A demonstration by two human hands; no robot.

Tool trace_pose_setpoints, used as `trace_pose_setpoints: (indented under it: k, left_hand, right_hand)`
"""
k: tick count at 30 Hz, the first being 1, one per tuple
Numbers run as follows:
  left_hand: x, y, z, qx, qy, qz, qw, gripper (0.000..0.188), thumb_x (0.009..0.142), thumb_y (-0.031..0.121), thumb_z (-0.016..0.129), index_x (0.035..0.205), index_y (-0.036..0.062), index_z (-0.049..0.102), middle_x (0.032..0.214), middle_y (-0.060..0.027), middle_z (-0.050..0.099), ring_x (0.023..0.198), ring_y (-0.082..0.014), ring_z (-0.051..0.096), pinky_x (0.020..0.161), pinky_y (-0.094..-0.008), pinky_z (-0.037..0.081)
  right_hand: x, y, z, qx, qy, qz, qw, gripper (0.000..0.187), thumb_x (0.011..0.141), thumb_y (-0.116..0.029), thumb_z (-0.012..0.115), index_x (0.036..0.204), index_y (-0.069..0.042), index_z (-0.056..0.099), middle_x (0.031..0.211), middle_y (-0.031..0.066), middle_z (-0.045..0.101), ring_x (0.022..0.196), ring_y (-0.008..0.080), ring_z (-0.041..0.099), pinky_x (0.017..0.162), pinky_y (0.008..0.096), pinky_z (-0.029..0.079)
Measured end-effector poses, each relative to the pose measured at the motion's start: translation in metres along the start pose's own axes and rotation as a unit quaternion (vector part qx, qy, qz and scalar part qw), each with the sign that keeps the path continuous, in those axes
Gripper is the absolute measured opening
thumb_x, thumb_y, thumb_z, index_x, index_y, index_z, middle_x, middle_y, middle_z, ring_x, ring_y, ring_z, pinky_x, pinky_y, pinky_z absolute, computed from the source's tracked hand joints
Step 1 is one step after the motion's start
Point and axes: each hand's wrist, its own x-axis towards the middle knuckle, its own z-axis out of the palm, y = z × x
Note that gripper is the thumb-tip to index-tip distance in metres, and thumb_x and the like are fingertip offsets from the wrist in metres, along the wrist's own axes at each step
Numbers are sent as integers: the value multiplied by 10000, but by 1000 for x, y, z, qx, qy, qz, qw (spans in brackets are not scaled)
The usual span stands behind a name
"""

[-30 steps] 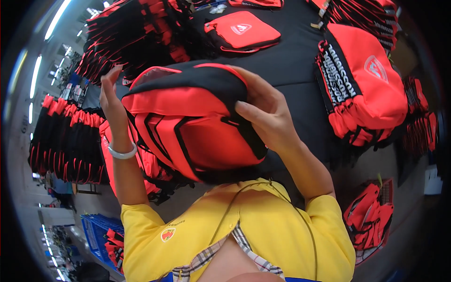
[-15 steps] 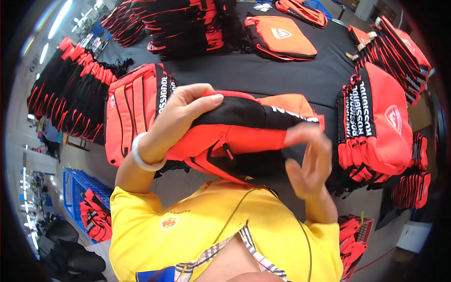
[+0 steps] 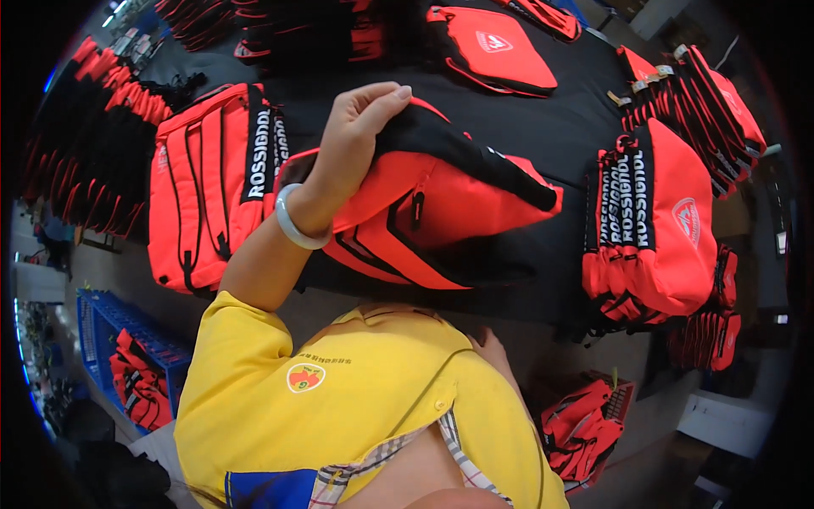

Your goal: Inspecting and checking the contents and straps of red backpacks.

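A bright red-orange and black backpack (image 3: 398,199) stands tilted on the black table in front of me, its black side panel uppermost and a short black zipper pull hanging on its red face. My left hand (image 3: 365,119), with a pale bangle at the wrist, pinches the backpack's upper edge between thumb and bent fingers. My right hand (image 3: 488,343) is away from the backpack, low at the side of my yellow shirt. Only a small part of it shows, and its fingers are mostly hidden.
Matching backpacks (image 3: 208,182) lie at left, beside a long row of folded ones (image 3: 93,144). Another stack (image 3: 670,220) stands at right. One flat bag (image 3: 492,49) lies at the table's far side. A blue crate (image 3: 97,331) and a red basket (image 3: 623,416) stand below.
My right hand has left the backpack's right end and dropped to my side. My left hand has raised its edge, so the bag tilts more. The whole view has shifted slightly.
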Motion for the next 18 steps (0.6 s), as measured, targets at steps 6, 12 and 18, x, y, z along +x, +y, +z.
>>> trace_pose_setpoints:
  k: [6, 12, 18]
  left_hand:
    - [-2, 14, 3, 160, -126, 7, 979, 201, 971, 131, 595, 877, -40, 644, 734, 81, 526, 694, 3, 445, 605, -191, 360]
    - [-35, -15, -3, 256, -165, -177, 936, 225, 992, 157, 609, 1021, -52, 689, 854, 53, 616, 817, -18, 518, 741, -202, 430]
    - [-67, -30, -10, 123, -182, -269, 938, 261, 997, 191, 603, 1085, -36, 697, 964, 30, 673, 896, -27, 574, 820, -195, 442]
  right_hand:
    - [-9, 75, 23, 10, -70, 115, 991, 505, 906, -357, 666, 1216, 39, 629, 1115, 265, 686, 994, 369, 687, 806, 398, 543]
    - [-20, 43, -59, 76, 108, -125, 983, 267, 952, -113, 589, 1174, 21, 653, 765, 131, 652, 755, 209, 681, 675, 349, 521]
    - [-23, -88, -124, 122, 212, -290, 925, 298, 1038, -175, 518, 1268, -42, 652, 713, 81, 527, 617, 152, 515, 590, 300, 416]
